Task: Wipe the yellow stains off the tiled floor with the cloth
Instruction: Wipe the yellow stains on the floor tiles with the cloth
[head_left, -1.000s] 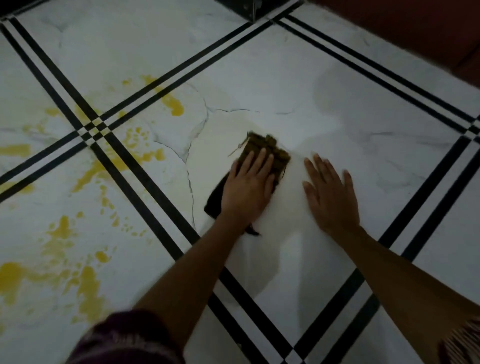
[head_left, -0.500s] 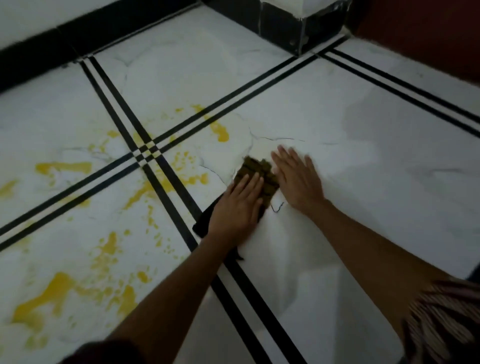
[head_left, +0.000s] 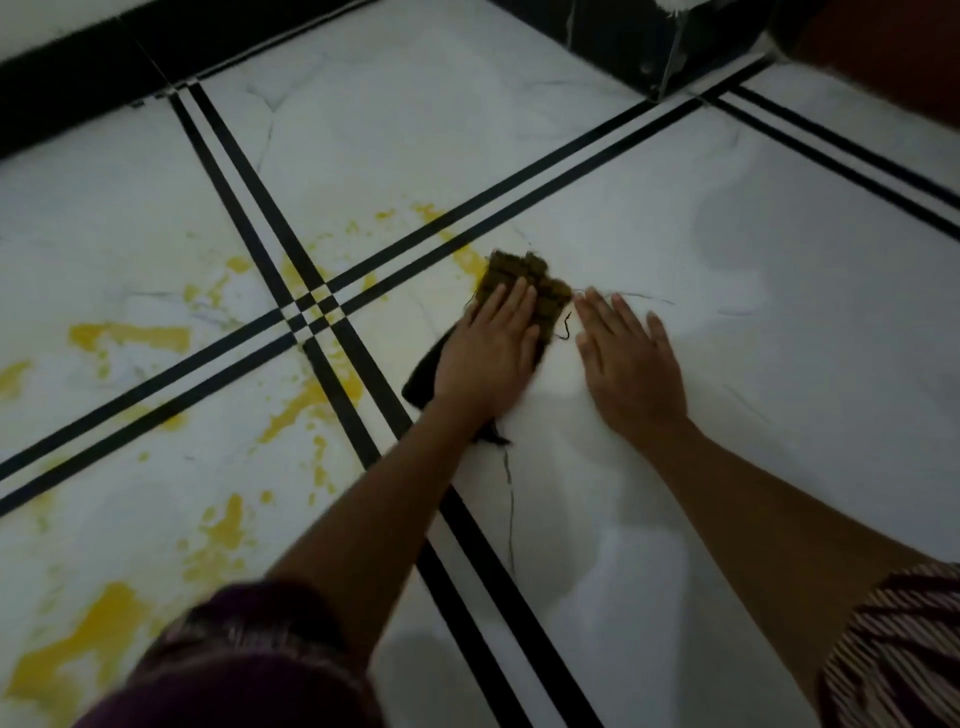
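The cloth (head_left: 524, 291), a dark rag with a frayed, yellow-brown soaked far end, lies flat on the white tiled floor (head_left: 779, 312) just to the right of a black double stripe (head_left: 498, 208) that runs diagonally across the tiles. The left hand (head_left: 491, 353) rests on top of it, palm down with fingers straight and together, pressing it to the tile rather than gripping it; the cloth's far end sticks out beyond the fingertips and a dark corner shows at the left of the wrist. The right hand (head_left: 628, 364) lies just beside the cloth on its right, flat and spread on bare tile, holding nothing, and a loose thread of the cloth curls between the two hands. The cloth's far left edge touches a yellow stain (head_left: 470, 262) next to the stripe. More yellow stains (head_left: 130, 338) spread over the tiles to the left, across the crossing of black stripes. A dark patterned sleeve (head_left: 249, 654) covers the left upper arm. No writing or label can be read anywhere.
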